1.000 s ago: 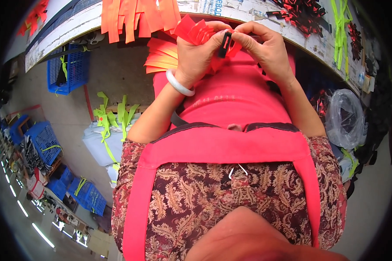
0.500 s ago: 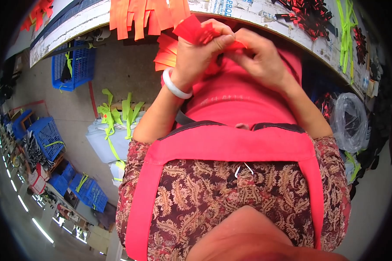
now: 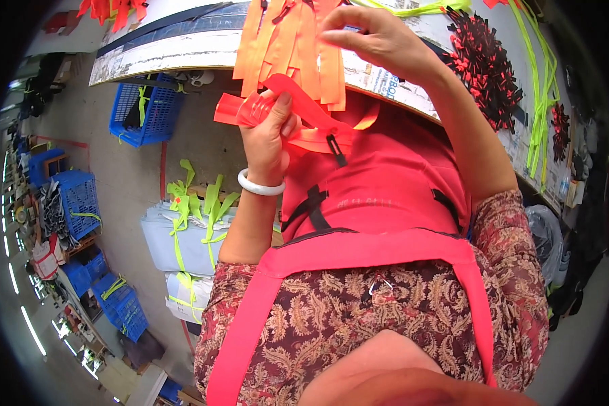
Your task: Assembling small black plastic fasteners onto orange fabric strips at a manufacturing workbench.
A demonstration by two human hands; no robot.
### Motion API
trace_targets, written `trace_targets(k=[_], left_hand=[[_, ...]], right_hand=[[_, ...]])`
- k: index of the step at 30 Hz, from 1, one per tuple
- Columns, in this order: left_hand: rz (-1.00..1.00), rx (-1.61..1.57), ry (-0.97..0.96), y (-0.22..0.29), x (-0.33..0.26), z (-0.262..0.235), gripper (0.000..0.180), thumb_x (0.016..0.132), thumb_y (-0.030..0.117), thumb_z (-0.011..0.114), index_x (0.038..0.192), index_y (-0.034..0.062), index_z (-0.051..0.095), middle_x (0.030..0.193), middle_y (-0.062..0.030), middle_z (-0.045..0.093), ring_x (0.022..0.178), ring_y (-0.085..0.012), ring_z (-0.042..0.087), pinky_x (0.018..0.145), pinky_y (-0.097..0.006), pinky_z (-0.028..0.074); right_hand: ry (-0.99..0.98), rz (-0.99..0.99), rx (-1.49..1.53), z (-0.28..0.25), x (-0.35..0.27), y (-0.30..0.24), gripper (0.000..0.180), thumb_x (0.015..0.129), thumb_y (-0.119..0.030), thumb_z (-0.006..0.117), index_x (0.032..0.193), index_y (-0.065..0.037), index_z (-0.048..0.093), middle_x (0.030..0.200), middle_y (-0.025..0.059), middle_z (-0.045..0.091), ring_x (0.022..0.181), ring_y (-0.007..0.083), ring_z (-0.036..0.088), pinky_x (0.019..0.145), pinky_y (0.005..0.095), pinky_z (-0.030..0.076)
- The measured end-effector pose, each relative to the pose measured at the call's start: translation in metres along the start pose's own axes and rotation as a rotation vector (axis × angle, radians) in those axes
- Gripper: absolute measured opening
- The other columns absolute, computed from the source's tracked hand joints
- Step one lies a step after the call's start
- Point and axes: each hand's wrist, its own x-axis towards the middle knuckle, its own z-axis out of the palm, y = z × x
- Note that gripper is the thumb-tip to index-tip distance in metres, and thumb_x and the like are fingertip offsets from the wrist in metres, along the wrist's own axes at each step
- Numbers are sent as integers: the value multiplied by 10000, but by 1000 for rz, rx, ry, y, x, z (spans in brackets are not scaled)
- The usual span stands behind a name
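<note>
Your left hand (image 3: 265, 141) pinches the red-orange bands (image 3: 234, 111) between thumb and curled fingers near the table (image 3: 176, 55), while your right hand (image 3: 386, 42) arches by orange strips (image 3: 287, 51), fingertip contact unclear.

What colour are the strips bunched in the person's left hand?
Bright orange-red; the strips in the left hand show best in the head view.

Left of the left-hand fingers (image 3: 281, 107), a lattice-walled blue plastic basket (image 3: 161, 114) stands on the grey floor (image 3: 118, 172); lower left, a pale grey bundle (image 3: 159, 243) is tied with lime-green strips (image 3: 178, 229); far left, more blue baskets (image 3: 78, 197). Well right of the right-hand fingers (image 3: 345, 39), long lime-green bands (image 3: 540, 88) trail; lower right, a clear plastic bag (image 3: 545, 233).
</note>
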Motion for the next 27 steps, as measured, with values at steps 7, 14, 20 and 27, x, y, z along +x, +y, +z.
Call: trace_targets(k=[7, 14, 20, 27], left_hand=[[41, -23, 40, -1, 10, -14, 114, 922, 98, 601, 996, 13, 618, 744, -1, 545, 449, -46, 341, 427, -212, 279], [-84, -40, 45, 0, -1, -42, 167, 946, 146, 574, 1012, -1, 617, 780, -20, 546, 455, -34, 334, 421, -193, 262], [-217, -87, -102, -2, 16, -17, 124, 891, 40, 615, 1005, -9, 617, 760, -29, 557, 488, -57, 385, 458, -204, 302], [-358, 1, -234, -10, 21, 1, 179, 802, -37, 657, 966, 14, 607, 738, 8, 555, 535, -56, 471, 479, -192, 350]], right_hand=[[-367, 256, 218, 56, -25, 21, 271, 839, -272, 707, 948, -24, 708, 715, 67, 667, 656, 108, 587, 624, 285, 463], [-198, 49, 613, -17, 95, 38, 228, 933, -293, 583, 806, -105, 600, 545, -85, 399, 438, 33, 275, 425, 230, 208], [459, 34, -143, -12, 99, 172, 380, 860, -387, 658, 1061, -64, 644, 717, 7, 584, 624, 89, 525, 537, 275, 407], [-108, 133, 151, 41, -18, 17, 160, 868, -149, 662, 997, -65, 704, 745, 40, 664, 674, 59, 580, 636, 226, 479]])
